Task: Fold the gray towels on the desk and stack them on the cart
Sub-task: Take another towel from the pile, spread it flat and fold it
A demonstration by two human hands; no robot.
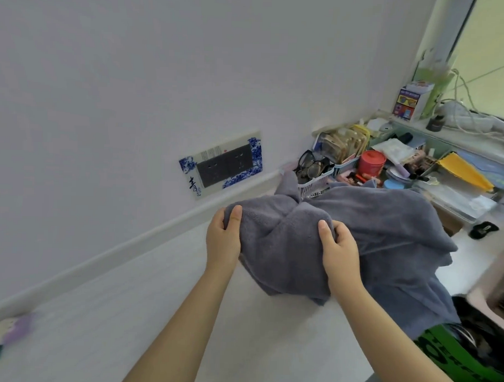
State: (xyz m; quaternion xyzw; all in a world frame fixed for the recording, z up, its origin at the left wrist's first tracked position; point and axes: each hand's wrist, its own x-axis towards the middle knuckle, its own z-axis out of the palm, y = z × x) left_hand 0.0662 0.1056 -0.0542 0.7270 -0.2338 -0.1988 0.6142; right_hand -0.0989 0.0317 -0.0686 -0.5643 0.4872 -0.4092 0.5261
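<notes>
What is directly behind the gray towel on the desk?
Behind the gray towel stands a white basket with glasses inside, and a red jar beside it. The towel covers the basket's lower front and the desk beneath.

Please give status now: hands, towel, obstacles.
Left hand and right hand both grip gray towel. Towel bunched, unfolded, on desk. White basket right behind it.
</notes>
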